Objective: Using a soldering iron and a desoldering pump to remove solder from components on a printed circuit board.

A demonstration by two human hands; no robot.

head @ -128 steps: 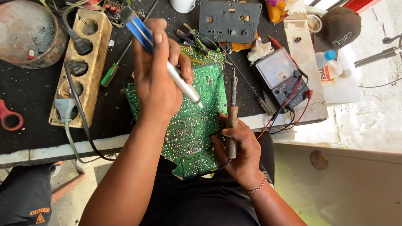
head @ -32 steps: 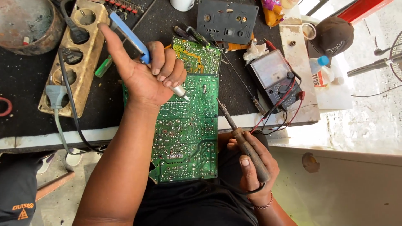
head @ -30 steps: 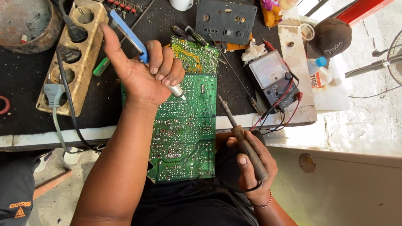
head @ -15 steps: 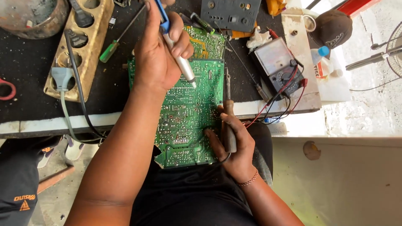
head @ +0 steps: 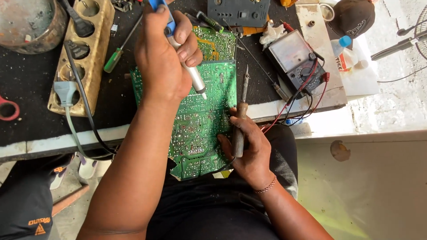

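A green circuit board [head: 200, 124] lies solder side up, half on the bench edge and half over my lap. My left hand [head: 162, 58] grips a blue and silver desoldering pump [head: 191, 73], its white tip touching the board near the middle. My right hand [head: 249, 149] holds a soldering iron [head: 240, 120] by its wooden handle at the board's right edge, the metal tip pointing away from me, above the bench beside the board. A second green board [head: 215, 42] lies just beyond the first.
An analog multimeter [head: 296, 60] with red and black leads sits at the right. A wooden socket strip [head: 86, 53] with plugs lies at the left, a green-handled screwdriver [head: 116, 53] beside it. A grey panel [head: 238, 11], a dark cap [head: 353, 18] and a metal bowl [head: 26, 24] stand farther back.
My left hand has brought the pump down from the bench onto the board. My right hand has swung the iron from slanting off the board's right side to upright along its edge.
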